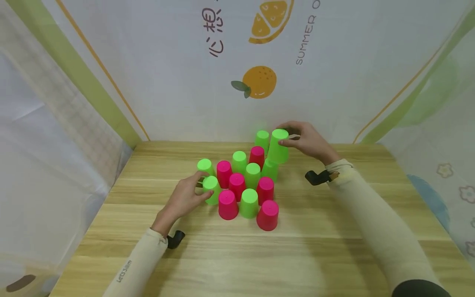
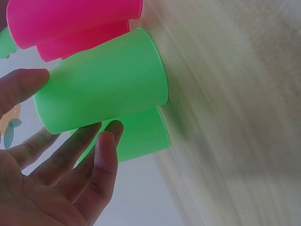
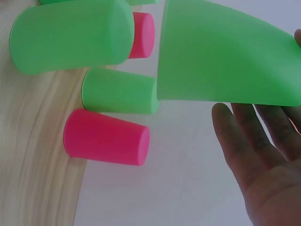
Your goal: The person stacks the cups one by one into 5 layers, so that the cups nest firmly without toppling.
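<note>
Upside-down green and pink cups stand in a close group on the wooden table (image 1: 148, 231). At the group's near left, my left hand (image 1: 187, 196) has its thumb and fingers around a green cup (image 1: 211, 189), near the cup's narrow top in the left wrist view. Another green cup (image 2: 143, 134) stands just behind those fingers. My right hand (image 1: 309, 142) holds a raised green cup (image 1: 279, 148) at the far right of the group, thumb on the near side. In the right wrist view, this cup (image 3: 225, 56) tilts slightly, its wide rim clear of the cups beside it.
Below the raised cup stands a green cup (image 1: 269, 170), with a pink cup (image 1: 257, 156) and a green cup (image 1: 262, 140) farther back. A pink cup (image 1: 267, 215) is nearest the front. A white printed curtain (image 1: 178, 90) hangs behind the table's back edge.
</note>
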The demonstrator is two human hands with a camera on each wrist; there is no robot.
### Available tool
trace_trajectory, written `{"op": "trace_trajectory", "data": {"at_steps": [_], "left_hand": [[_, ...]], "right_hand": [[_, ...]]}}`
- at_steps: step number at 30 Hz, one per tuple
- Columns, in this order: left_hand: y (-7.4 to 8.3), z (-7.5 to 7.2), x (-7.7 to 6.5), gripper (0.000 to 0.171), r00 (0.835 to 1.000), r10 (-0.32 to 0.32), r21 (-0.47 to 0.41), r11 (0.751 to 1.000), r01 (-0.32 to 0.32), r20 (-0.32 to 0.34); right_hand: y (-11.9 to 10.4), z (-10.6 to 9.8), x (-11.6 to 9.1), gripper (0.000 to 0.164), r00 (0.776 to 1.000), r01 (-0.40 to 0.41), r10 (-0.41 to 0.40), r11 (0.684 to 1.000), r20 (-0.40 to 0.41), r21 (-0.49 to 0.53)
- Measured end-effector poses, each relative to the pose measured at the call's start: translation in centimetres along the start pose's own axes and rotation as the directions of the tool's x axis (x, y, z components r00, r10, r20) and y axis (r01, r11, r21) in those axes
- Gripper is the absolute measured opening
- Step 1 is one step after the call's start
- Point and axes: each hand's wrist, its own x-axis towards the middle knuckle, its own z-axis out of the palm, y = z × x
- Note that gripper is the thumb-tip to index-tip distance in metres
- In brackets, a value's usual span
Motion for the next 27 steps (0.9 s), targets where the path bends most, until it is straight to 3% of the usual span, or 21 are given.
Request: {"op": "trace_trajectory", "data": {"at_steps": [10, 27], "left_hand": [[0.1, -0.1, 0.1, 0.044, 1.0, 0.005, 0.021, 1.0, -0.005, -0.006], [-0.1, -0.1, 0.2, 0.042, 1.0, 0.01, -0.009, 1.0, -0.01, 0.007]], "right_hand": [[0.3, 0.9, 1.6, 0.041, 1.0, -0.001, 0.001, 1.0, 0.019, -0.01], [-1.5, 1.9, 6.6, 0.04, 0.999, -0.029, 0.029, 0.999, 0.029, -0.017]]}}
